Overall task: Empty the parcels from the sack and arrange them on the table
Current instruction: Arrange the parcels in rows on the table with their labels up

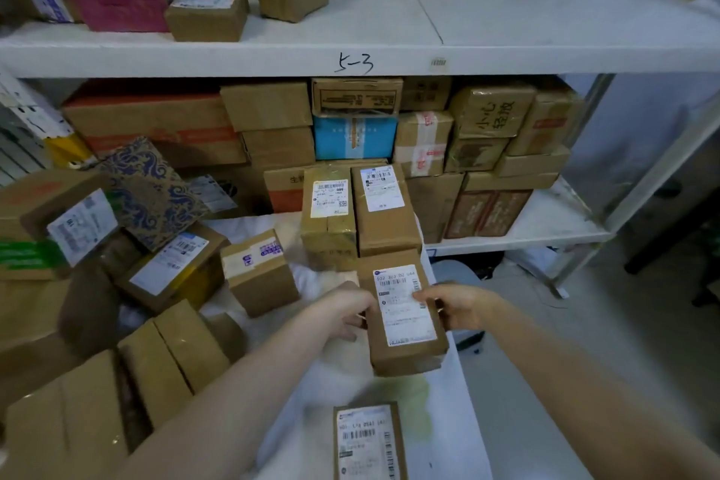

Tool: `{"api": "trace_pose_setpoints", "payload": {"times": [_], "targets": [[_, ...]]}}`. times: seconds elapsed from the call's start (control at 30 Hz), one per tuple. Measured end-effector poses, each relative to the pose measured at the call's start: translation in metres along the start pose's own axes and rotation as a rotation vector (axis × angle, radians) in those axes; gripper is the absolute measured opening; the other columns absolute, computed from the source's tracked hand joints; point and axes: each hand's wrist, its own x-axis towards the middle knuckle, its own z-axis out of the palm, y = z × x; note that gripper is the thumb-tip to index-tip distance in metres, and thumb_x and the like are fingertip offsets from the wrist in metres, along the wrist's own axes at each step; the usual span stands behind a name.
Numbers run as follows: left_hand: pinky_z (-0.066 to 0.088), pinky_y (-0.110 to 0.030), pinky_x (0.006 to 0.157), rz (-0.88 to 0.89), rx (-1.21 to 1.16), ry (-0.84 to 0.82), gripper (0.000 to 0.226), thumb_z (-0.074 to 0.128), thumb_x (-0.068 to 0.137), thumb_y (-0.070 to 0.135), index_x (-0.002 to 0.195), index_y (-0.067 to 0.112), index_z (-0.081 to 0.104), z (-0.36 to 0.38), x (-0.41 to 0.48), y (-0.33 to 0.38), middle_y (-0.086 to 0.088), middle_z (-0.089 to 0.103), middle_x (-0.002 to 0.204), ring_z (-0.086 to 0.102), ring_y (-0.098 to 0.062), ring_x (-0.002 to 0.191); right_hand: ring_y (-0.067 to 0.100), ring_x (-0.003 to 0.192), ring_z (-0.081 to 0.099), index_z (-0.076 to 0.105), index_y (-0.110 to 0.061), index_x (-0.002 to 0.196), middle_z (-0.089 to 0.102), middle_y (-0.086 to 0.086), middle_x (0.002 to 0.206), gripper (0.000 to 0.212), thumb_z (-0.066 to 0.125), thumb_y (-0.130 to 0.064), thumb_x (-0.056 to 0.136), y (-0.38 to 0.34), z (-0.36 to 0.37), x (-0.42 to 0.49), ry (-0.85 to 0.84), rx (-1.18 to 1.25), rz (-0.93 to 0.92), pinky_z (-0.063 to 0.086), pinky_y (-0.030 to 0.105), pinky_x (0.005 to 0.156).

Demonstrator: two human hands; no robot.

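Nearest, just this side of the box (405, 323), a parcel (368, 444) lies on the white surface (459, 421), its label too blurred to read. The left hand (346, 310) and right hand (456, 304) grip the box by its sides; its label reads "502 303 00 044". Just beyond the box stand two labelled parcels (329, 214). Farther back is a carton (493, 111) marked "小心轻放", and above it a shelf (545, 58) with "5-3" on its edge.

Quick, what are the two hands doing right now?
The left hand grips the left edge of the labelled parcel.
The right hand grips the same parcel's right edge, thumb on the label.
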Motion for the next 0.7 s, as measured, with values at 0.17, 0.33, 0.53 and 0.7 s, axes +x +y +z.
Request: {"api": "trace_pose_setpoints", "payload": {"times": [0.17,0.33,0.53,0.7], "targets": [[0.042,-0.028,0.074,0.107,-0.035,0.107,0.045,0.05,0.086,-0.001,0.122,0.026,0.047,0.02,0.011,-0.017,-0.002,0.058,0.1,0.053,-0.021,0.094,0.027,0.112,0.059,0.048,-0.013,0.121,0.062,0.005,0.113,0.038,0.067,-0.011,0.088,0.006,0.007,0.007,0.087,-0.17,-0.092,0.048,0.049,0.099],[0.042,-0.022,0.059,0.151,0.01,0.155,0.054,0.045,0.087,-0.007,0.131,0.023,0.045,0.027,0.017,-0.023,-0.002,0.058,0.102,0.053,-0.021,0.09,0.028,0.117,0.058,0.051,-0.016,0.114,0.062,0.006,0.122,0.033,0.069,-0.013,0.086,0.004,0.009,0.01,0.07,-0.352,-0.096,0.05,0.053,0.097],[0.056,-0.038,0.086,0.144,0.032,0.256,0.047,0.046,0.089,-0.003,0.132,0.017,0.052,0.028,0.031,-0.034,-0.011,0.065,0.113,0.063,-0.029,0.104,0.03,0.111,0.06,0.053,-0.015,0.127,0.06,0.01,0.126,0.044,0.066,-0.016,0.085,0.003,0.029,0.016,0.224,-0.658,-0.154,0.057,0.032,0.064],[0.053,-0.034,0.086,0.184,-0.014,0.232,0.05,0.047,0.086,-0.009,0.13,0.015,0.054,0.032,0.027,-0.032,-0.013,0.067,0.109,0.062,-0.028,0.1,0.027,0.095,0.063,0.055,-0.012,0.125,0.061,0.012,0.119,0.038,0.058,-0.011,0.086,-0.007,0.024,0.012,0.237,-0.815,-0.134,0.053,0.026,0.051]]}}
